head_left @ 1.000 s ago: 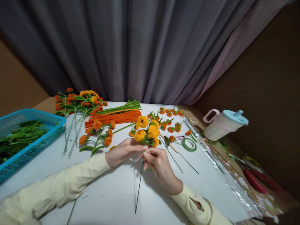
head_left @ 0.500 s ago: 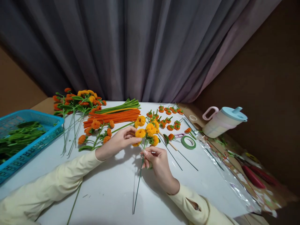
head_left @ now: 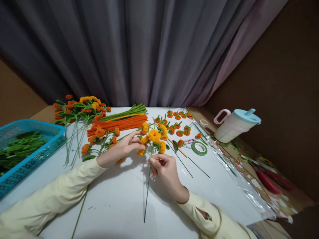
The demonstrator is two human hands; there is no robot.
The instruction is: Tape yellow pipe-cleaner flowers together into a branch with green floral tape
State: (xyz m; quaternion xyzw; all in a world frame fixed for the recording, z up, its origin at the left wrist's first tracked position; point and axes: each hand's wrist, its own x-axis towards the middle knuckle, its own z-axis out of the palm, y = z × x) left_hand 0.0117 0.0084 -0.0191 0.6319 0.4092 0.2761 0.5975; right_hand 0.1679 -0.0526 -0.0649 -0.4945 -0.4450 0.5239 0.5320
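Observation:
A spray of yellow pipe-cleaner flowers stands upright over the white tabletop. Its thin dark green stem runs down toward me. Just below the flower heads, my right hand pinches that stem between thumb and fingertips. My left hand is at the left side of the blooms, fingers stretched and apart, their tips against the leftmost heads. Behind my left wrist lies a branch of orange pipe-cleaner flowers, partly covered by the hand.
Orange pipe cleaners and green pipe cleaners lie at the back. A blue basket holds green leaves at left. Small orange flower heads, green tape, a tumbler and red-handled pliers are at right.
My left hand has drawn back a little to the left, its thumb off the front bloom. The spray has tilted and its heads sit differently. My right hand keeps its pinch.

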